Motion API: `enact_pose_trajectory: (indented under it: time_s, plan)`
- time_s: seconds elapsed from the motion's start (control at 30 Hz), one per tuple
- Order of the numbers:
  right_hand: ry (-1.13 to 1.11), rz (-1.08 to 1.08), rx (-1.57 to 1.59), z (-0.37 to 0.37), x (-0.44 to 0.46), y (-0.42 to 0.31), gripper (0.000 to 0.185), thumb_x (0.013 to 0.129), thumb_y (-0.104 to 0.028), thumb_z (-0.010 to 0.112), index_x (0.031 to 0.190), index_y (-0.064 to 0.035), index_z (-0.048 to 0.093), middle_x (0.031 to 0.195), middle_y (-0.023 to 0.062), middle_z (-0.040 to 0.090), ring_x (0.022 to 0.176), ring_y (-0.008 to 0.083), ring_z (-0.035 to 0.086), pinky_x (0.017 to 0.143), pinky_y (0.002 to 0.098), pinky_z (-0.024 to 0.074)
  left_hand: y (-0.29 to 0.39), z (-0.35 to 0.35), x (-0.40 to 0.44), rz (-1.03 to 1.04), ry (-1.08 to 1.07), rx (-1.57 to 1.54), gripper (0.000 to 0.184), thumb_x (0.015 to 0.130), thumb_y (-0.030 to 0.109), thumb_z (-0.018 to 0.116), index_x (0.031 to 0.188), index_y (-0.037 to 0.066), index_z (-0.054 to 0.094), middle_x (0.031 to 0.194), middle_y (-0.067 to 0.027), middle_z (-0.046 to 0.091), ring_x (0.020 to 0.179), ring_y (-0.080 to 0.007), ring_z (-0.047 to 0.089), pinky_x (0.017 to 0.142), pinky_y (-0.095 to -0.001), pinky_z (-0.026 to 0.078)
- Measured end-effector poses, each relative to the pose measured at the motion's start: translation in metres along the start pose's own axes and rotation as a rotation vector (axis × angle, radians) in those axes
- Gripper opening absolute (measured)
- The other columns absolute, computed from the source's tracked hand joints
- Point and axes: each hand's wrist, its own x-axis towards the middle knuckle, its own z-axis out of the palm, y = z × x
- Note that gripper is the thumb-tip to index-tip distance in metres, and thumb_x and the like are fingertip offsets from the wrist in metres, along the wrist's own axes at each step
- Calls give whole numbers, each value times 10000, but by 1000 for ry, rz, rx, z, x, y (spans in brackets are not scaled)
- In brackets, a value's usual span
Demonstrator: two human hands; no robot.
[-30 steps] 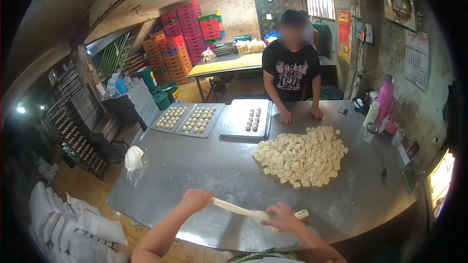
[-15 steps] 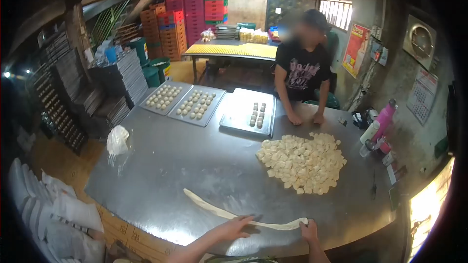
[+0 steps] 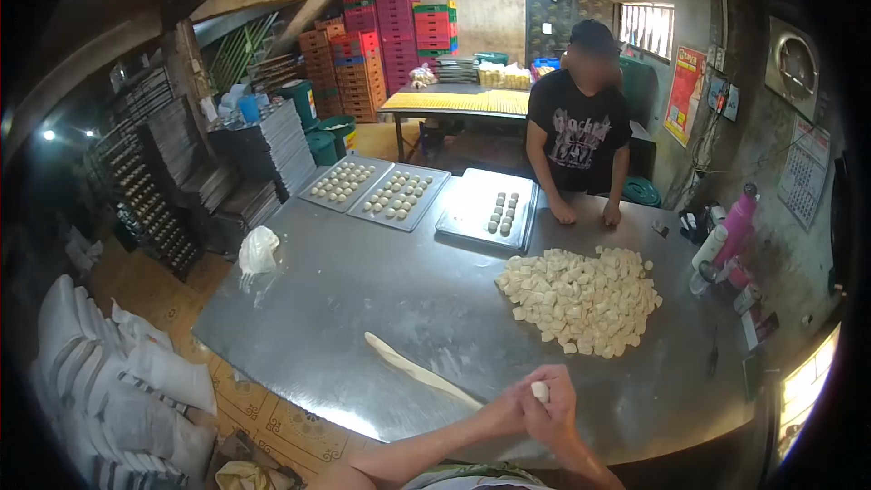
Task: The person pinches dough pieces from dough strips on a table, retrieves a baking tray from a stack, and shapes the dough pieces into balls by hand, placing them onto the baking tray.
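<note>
A long, thin rope of dough lies slantwise on the metal table, its near end running in under my left hand. My two hands are together at the front of the table. My right hand is closed around the end of the dough, and a pale rounded tip of it shows at the top of the fist. The left hand's fingers are partly hidden against the right hand, but they appear wrapped round the dough. Beyond my hands lies a wide heap of cut dough pieces.
Trays of dough balls and a tray with darker balls sit at the table's far side. A co-worker stands there, hands on the edge. A white plastic bag lies left; bottles stand right.
My right hand has moved left and my left hand right, so they now meet. The dough's right end has come off the table into my hands. The view has shifted slightly.
</note>
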Motion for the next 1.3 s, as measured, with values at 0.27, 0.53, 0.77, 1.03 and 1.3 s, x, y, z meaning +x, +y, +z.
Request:
enact_pose_trajectory:
  time_s: [0.27,0.53,0.77,1.03,1.3]
  plan:
    - [-260,294,243,-44,-9,29,120,940,-109,668,874,-27,610,931,97,651,684,143,606,573,292,452,-34,35,-27,313,137,377,524,920,130,648,1398,27,458,1156,-151,601,1053,-259,620,888,-359,502]
    - [-245,-68,-180,-43,34,9,177,876,-125,712,1018,-33,661,892,101,638,839,249,623,721,364,478,48,-14,5,183,206,280,429,961,120,597,1369,45,488,1175,-187,604,1025,-337,618,887,-415,498]
    - [-208,-123,-607,-36,13,24,290,848,-185,722,1123,-107,674,924,107,638,926,323,615,833,452,485,27,-55,5,136,-33,492,343,925,127,652,1245,55,552,1083,-203,632,953,-402,614,828,-419,504]
    - [-93,-21,-638,-13,-5,46,260,847,-280,748,1036,-127,654,894,72,608,869,310,612,790,421,488,22,-68,20,145,-153,438,344,870,120,692,1185,46,573,1002,-189,642,897,-393,633,772,-422,513]
    - [-14,20,-553,-11,-16,46,267,851,-334,754,1009,-144,654,861,64,590,836,309,603,764,412,484,10,-57,25,85,-177,282,308,850,58,633,1157,50,638,945,-179,692,892,-385,681,785,-397,532]
